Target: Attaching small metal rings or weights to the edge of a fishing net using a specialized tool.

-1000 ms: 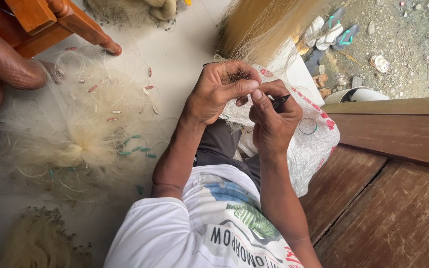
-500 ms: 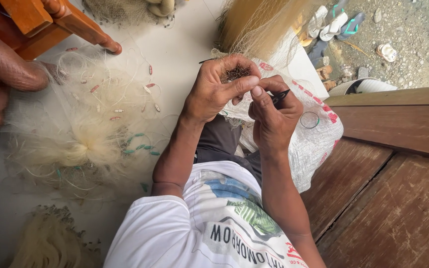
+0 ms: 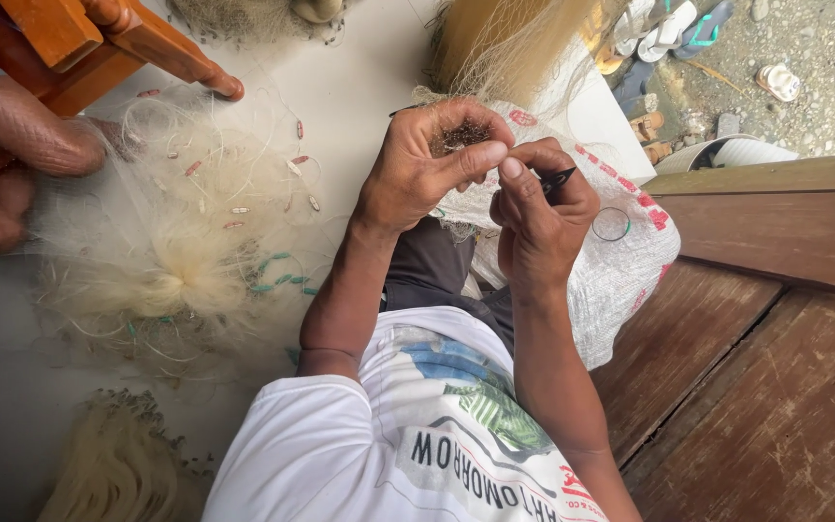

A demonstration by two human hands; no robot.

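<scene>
My left hand point(image 3: 424, 164) is closed around a bunched piece of fine fishing net point(image 3: 461, 133), thumb pressed towards the other hand. My right hand point(image 3: 536, 217) pinches a small black netting needle point(image 3: 559, 179) between thumb and fingers, touching the left thumb tip. Both hands work above a white woven sack point(image 3: 620, 261) draped over my lap. The thread between the hands is too thin to make out.
A heap of pale net with small floats point(image 3: 181, 256) lies on the floor at left, beside another person's leg point(image 3: 26, 130) and a wooden chair leg point(image 3: 161, 48). A wooden bench point(image 3: 775, 348) is at right. Sandals point(image 3: 674, 29) lie on gravel beyond.
The view has shifted slightly. My hands stay close together, the fingertips pinching nearer; the needle remains in the right hand.
</scene>
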